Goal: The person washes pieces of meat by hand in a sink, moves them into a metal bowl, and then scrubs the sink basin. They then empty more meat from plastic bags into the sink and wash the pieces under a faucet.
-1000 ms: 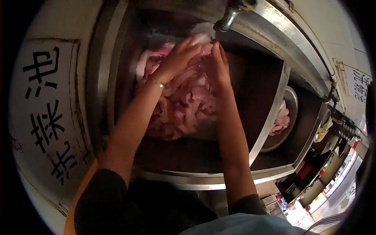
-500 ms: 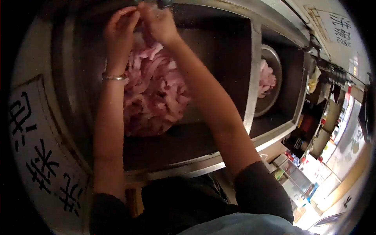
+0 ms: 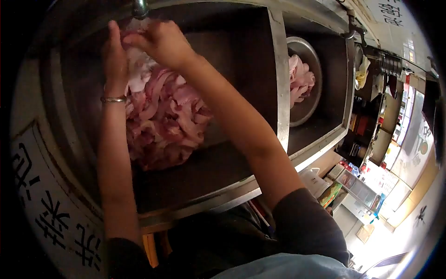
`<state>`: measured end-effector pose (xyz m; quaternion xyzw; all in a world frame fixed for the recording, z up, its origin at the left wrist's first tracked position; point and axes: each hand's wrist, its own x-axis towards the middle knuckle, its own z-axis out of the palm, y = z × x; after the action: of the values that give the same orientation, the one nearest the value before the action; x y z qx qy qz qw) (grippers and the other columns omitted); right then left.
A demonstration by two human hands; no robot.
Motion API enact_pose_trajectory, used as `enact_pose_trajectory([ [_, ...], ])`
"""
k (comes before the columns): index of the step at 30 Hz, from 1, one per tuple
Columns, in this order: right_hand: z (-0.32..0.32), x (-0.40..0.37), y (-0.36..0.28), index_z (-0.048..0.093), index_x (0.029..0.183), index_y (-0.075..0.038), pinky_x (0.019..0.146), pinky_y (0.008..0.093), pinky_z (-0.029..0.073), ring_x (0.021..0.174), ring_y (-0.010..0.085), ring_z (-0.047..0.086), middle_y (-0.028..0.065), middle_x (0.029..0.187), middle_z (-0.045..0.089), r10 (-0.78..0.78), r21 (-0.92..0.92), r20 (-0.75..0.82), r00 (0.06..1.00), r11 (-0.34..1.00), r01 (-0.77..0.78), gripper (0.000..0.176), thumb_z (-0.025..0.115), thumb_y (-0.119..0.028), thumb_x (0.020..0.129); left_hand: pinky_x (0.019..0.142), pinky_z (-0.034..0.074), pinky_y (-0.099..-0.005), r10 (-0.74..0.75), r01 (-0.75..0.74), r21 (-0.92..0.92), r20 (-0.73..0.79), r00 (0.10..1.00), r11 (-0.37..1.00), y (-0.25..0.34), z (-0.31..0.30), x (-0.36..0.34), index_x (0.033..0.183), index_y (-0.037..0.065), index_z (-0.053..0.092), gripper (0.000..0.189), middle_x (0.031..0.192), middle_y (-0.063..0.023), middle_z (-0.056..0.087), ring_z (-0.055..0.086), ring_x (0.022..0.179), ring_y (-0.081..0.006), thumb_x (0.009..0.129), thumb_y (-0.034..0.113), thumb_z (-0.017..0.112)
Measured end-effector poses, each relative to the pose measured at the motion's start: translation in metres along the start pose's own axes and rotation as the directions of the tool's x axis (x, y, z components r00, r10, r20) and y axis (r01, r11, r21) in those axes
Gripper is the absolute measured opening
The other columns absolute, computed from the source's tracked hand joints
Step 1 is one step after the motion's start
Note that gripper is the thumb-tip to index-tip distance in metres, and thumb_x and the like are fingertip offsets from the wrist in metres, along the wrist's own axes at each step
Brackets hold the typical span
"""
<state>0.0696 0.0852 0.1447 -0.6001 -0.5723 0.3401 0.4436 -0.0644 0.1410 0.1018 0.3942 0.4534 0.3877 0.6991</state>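
A large pile of pale pink raw meat strips (image 3: 169,116) lies in the metal sink (image 3: 241,88). Over its far end, both hands are beneath the faucet (image 3: 140,8), where water appears to run. My left hand (image 3: 115,58), a bangle at its wrist, is upright with fingers stretched out, beside the meat. Curled fingers and a pressed-in thumb close my right hand (image 3: 162,43) around what looks like a piece of meat, mostly hidden by the hand. Pale, wet meat shows just below the two hands.
Right of the metal divider (image 3: 280,69), a second basin holds a round metal bowl (image 3: 318,83) with more raw meat (image 3: 301,80). The sink's front rim (image 3: 209,197) runs close to my body. A sign with black characters (image 3: 51,204) is on the left.
My view has shifted, so sink and meat sit further left and the faucet shows more. My left fingers have straightened from a bent pose; my right hand has curled more.
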Motion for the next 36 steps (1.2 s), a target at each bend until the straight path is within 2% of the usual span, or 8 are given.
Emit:
enact_pose_trajectory([
  [5, -0.01, 0.003, -0.006, 0.059, 0.074, 0.003, 0.053, 0.0349, 0.045, 0.055, 0.0177, 0.056, 0.0078, 0.058, 0.057, 0.022, -0.125, -0.048, 0.999, 0.992, -0.028, 0.028, 0.065, -0.024, 0.075, 0.067, 0.04, -0.0215, 0.179, -0.161, 0.187, -0.086, 0.98, 0.969, 0.031, 0.039, -0.018, 0.073, 0.005, 0.056, 0.04, 0.072, 0.0026, 0.052, 0.048, 0.072, -0.0071, 0.09, 0.039, 0.042],
  [11, -0.027, 0.03, 0.026, 0.057, 0.101, -0.006, 0.058, 0.0294, 0.045, 0.068, 0.019, 0.057, 0.0081, 0.078, 0.06, 0.085, 0.479, -0.215, 0.973, 0.877, 0.029, 0.04, 0.059, -0.04, 0.08, 0.068, 0.041, -0.0229, 0.277, -0.33, 0.233, 0.232, 0.932, 0.915, -0.013, 0.024, 0.014, 0.083, 0.005, 0.059, 0.029, 0.074, 0.0005, 0.054, 0.047, 0.072, -0.0057, 0.085, 0.033, 0.051],
  [12, -0.042, 0.026, -0.022, 0.06, 0.087, -0.004, 0.057, 0.0301, 0.044, 0.065, 0.016, 0.054, 0.0056, 0.074, 0.058, 0.511, 0.585, -0.226, 0.829, 0.752, -0.304, 0.034, 0.057, -0.037, 0.083, 0.068, 0.041, -0.0232, 0.276, -0.349, 0.263, 0.277, 0.92, 0.899, -0.017, 0.023, 0.012, 0.084, 0.005, 0.059, 0.028, 0.075, 0.0001, 0.055, 0.047, 0.073, -0.0058, 0.084, 0.032, 0.053],
  [15, -0.07, 0.036, -0.021, 0.059, 0.086, -0.006, 0.053, 0.0251, 0.041, 0.062, 0.0126, 0.054, 0.0019, 0.069, 0.056, 0.271, 0.77, -0.329, 0.904, 0.632, 0.091, 0.026, 0.05, -0.031, 0.088, 0.069, 0.042, -0.0242, 0.203, -0.335, 0.354, 0.361, 0.91, 0.873, -0.03, 0.01, 0.01, 0.089, 0.005, 0.06, 0.027, 0.077, -0.0012, 0.056, 0.048, 0.074, -0.0059, 0.081, 0.031, 0.058],
  [21, -0.078, 0.011, -0.01, 0.057, 0.091, -0.005, 0.059, 0.0294, 0.045, 0.068, 0.0157, 0.057, 0.0053, 0.079, 0.06, 0.331, 0.793, -0.322, 0.887, 0.607, 0.061, 0.023, 0.056, -0.026, 0.084, 0.076, 0.044, -0.0256, -0.071, -0.122, 0.556, 0.314, 0.947, 0.822, -0.041, -0.022, 0.013, 0.103, 0.003, 0.054, 0.039, 0.087, -0.0034, 0.056, 0.05, 0.083, -0.0081, 0.072, 0.022, 0.069],
  [23, -0.053, -0.002, -0.014, 0.057, 0.093, -0.001, 0.062, 0.0278, 0.047, 0.068, 0.0121, 0.056, 0.0029, 0.075, 0.06, 0.345, 0.691, -0.186, 0.92, 0.712, -0.127, 0.028, 0.056, -0.028, 0.085, 0.08, 0.044, -0.0258, 0.252, -0.324, 0.156, 0.362, 0.898, 0.933, -0.039, -0.01, 0.01, 0.117, 0.004, 0.045, 0.058, 0.098, -0.0046, 0.056, 0.052, 0.09, -0.0122, 0.068, 0.013, 0.073],
  [32, -0.014, -0.002, -0.005, 0.053, 0.097, 0.005, 0.062, 0.0264, 0.048, 0.072, 0.0133, 0.057, 0.0097, 0.082, 0.06, 0.357, 0.531, 0.015, 0.934, 0.789, -0.31, 0.027, 0.055, -0.019, 0.085, 0.077, 0.045, -0.0281, 0.544, -0.666, 0.403, 0.384, 0.746, 0.628, -0.005, 0.014, 0.016, 0.109, 0.002, 0.052, 0.051, 0.095, -0.0048, 0.06, 0.056, 0.086, -0.0146, 0.063, 0.012, 0.073],
  [36, -0.033, -0.006, -0.009, 0.054, 0.096, 0.003, 0.064, 0.0237, 0.045, 0.07, 0.0097, 0.053, 0.0045, 0.083, 0.057, 0.431, 0.631, -0.073, 0.899, 0.718, -0.293, 0.021, 0.052, -0.016, 0.087, 0.073, 0.046, -0.0275, 0.186, -0.331, 0.554, 0.303, 0.935, 0.764, -0.021, 0.001, 0.014, 0.106, 0.002, 0.054, 0.041, 0.092, -0.0051, 0.062, 0.057, 0.079, -0.014, 0.068, 0.011, 0.067],
])
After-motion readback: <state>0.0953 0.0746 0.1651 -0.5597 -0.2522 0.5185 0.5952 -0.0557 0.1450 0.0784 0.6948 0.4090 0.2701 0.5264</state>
